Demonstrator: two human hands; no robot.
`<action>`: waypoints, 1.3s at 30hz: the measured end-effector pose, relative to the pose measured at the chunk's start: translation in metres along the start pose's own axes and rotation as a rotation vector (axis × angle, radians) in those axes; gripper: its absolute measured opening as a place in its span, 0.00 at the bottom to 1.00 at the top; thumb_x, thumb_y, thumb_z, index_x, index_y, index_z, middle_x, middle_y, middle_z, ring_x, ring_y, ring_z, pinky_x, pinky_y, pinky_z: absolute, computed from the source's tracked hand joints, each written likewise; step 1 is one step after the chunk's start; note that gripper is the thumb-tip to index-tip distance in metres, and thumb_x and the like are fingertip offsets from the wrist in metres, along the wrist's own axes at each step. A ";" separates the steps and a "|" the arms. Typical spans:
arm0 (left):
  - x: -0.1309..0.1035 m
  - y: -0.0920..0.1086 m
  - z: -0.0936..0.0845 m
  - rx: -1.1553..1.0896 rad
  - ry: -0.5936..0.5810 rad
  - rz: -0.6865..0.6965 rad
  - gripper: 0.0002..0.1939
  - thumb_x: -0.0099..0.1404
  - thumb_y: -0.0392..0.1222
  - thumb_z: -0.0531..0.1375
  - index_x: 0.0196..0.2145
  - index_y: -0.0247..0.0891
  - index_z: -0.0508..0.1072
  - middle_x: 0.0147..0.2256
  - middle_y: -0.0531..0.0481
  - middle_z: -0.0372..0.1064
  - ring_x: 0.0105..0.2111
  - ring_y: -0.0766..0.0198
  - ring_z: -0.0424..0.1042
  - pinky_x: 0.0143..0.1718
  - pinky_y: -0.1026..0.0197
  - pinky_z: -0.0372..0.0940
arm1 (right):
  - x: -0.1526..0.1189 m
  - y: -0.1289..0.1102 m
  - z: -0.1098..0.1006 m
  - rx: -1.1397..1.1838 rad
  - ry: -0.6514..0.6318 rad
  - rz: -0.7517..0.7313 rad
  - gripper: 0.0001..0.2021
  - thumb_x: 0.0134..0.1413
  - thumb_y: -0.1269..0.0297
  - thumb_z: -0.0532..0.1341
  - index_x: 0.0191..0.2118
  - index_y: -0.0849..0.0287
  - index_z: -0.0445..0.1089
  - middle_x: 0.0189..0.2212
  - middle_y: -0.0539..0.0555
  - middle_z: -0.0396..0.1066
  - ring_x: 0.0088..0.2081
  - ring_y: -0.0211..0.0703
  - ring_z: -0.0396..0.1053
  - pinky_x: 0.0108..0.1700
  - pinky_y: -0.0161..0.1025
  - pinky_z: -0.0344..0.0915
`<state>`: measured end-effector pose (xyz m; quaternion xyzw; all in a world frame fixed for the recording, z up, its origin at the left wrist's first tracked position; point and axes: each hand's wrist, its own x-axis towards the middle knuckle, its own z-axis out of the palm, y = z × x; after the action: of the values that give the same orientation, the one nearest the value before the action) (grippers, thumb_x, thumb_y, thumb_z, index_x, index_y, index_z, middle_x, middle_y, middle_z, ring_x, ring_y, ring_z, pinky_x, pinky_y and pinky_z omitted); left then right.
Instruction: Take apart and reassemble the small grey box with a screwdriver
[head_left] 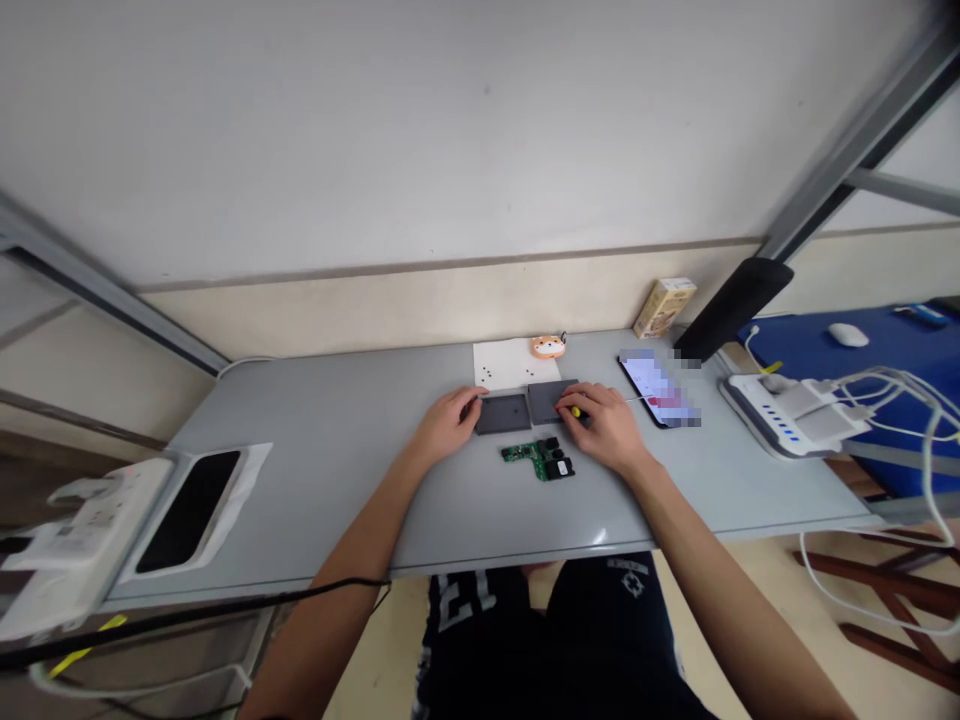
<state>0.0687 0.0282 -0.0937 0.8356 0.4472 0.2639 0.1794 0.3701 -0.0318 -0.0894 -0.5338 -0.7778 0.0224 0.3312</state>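
Two dark grey flat casing pieces lie side by side, a left one (pixel 503 414) and a right one (pixel 550 401). My left hand (pixel 448 424) is at the left edge of the left piece, its thumb and fingers bent against the rim. My right hand (pixel 602 424) is closed round a small screwdriver with a yellow end (pixel 576 411), at the right piece's right edge. A green circuit board with black parts (pixel 541 458) lies in front of the casing pieces. Behind them, several tiny dark screws (pixel 487 373) rest on a white sheet (pixel 510 358).
An orange animal-faced item (pixel 548 346) sits on the sheet. A lit phone (pixel 658 390), a box (pixel 664 307) and a power strip with cables (pixel 787 415) stand at the right of the grey table (pixel 322 430). A dark phone (pixel 190 510) lies at the left.
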 end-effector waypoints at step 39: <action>-0.002 -0.011 0.004 -0.060 0.068 0.038 0.13 0.76 0.42 0.52 0.52 0.43 0.74 0.45 0.49 0.76 0.38 0.63 0.74 0.42 0.60 0.68 | -0.009 0.001 -0.006 -0.079 0.000 0.018 0.08 0.67 0.62 0.60 0.44 0.52 0.77 0.48 0.54 0.78 0.45 0.48 0.73 0.46 0.46 0.62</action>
<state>0.0629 0.0317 -0.1031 0.8288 0.4289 0.3087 0.1840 0.3762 -0.0406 -0.0899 -0.5536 -0.7732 -0.0053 0.3095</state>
